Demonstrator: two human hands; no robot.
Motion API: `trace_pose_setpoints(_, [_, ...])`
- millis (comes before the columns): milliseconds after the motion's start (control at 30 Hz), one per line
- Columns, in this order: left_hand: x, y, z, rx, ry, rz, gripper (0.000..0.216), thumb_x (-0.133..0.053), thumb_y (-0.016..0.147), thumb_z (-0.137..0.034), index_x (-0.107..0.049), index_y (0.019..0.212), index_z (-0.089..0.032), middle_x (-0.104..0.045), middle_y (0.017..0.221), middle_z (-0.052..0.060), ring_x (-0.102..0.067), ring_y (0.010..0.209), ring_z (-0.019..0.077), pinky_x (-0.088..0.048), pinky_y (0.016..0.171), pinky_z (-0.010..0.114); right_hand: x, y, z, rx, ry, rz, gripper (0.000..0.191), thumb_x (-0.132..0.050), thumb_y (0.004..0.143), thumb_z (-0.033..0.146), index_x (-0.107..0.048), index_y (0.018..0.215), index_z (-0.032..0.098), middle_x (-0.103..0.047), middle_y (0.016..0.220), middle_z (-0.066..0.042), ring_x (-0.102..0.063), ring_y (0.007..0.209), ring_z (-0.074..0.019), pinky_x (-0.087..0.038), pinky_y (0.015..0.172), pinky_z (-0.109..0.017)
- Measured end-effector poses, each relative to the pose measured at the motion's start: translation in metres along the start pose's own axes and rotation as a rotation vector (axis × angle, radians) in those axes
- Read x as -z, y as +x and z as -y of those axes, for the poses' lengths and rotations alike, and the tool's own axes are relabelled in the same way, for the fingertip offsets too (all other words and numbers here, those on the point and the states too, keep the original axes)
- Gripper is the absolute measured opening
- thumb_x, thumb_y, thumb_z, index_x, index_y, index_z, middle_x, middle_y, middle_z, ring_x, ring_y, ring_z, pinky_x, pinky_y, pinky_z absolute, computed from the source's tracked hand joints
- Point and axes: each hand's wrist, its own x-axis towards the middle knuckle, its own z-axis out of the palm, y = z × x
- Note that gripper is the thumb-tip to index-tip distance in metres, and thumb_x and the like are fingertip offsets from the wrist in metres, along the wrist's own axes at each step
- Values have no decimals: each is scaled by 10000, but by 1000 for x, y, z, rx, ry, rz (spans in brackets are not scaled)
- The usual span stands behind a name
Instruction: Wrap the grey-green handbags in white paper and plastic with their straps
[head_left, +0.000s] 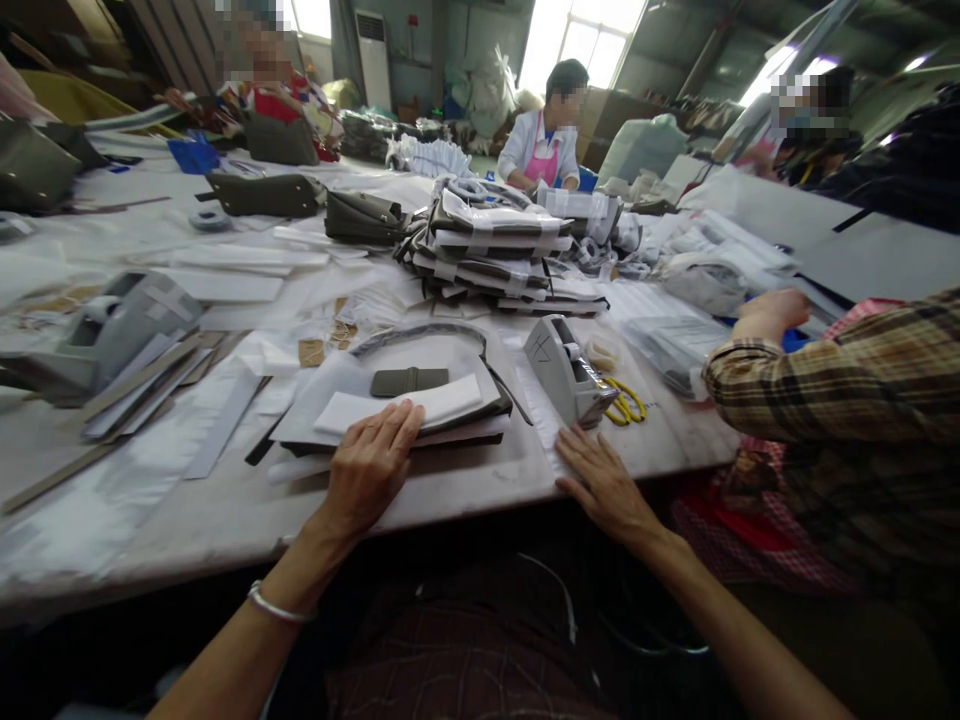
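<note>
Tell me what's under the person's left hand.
The left hand lies over a white strip, with dark-edged layers showing beneath that. Whatever sits directly below the palm is covered and can't be seen.

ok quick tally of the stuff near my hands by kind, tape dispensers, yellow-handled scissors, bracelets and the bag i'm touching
Grey tape dispensers: 2
Yellow-handled scissors: 1
Bracelet: 1
Bag under the left hand: 1
Total: 5
</note>
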Motion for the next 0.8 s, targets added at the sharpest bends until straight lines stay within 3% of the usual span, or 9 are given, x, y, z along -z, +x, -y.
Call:
trace_pose_setpoints(167, [-3,-2,-1,1,-16,-15,539,-513,862,-88,-471,1394,-164,-648,1295,127,-627,1157,279,-477,922,395,-11,-12,12,56,-70,-10,420,-430,1010,215,-477,1427,206,-539,1432,-96,-376,1411,-285,-251,1166,-619])
trace_pose_setpoints(300, [-5,-3,-1,8,-29,-15,505,-515,857,-83,-511,1356,-158,-643,1303,125,-623,1162,278,-477,917,399,-10,-6,28,87,-66,2,445,-475,994,224,-466,1438,202,-538,1430,-110,-391,1402,-291,-254,1169,-620])
trace_pose_setpoints(467, [-5,-3,-3,-6,20,-41,414,-518,864,-77,-567,1272,-127,-661,1278,114,-641,1120,265,-475,893,377,-18,-3,57,67,-69,-6,661,-560,962,342,-302,1524,109,-416,1505,-201,-306,1439,-340,-251,1171,-628])
trace_pose_setpoints(633, [-5,-3,-4,-3,26,-43,416,-516,858,-74,-572,1267,-132,-662,1274,117,-639,1121,260,-476,885,368,-20,-4,53,20,55,-27,712,-458,1010,365,-74,1580,178,-377,1536,-175,-325,1435,-305,-289,1163,-610])
trace_pose_setpoints(800, [-4,-3,-4,5,14,-45,421,-517,862,-85,-570,1276,-138,-658,1276,131,-636,1128,263,-484,889,380,-25,-5,58,29,-60,-78,821,-524,977,407,-45,1574,109,-403,1503,-235,-338,1420,-356,-274,1158,-634])
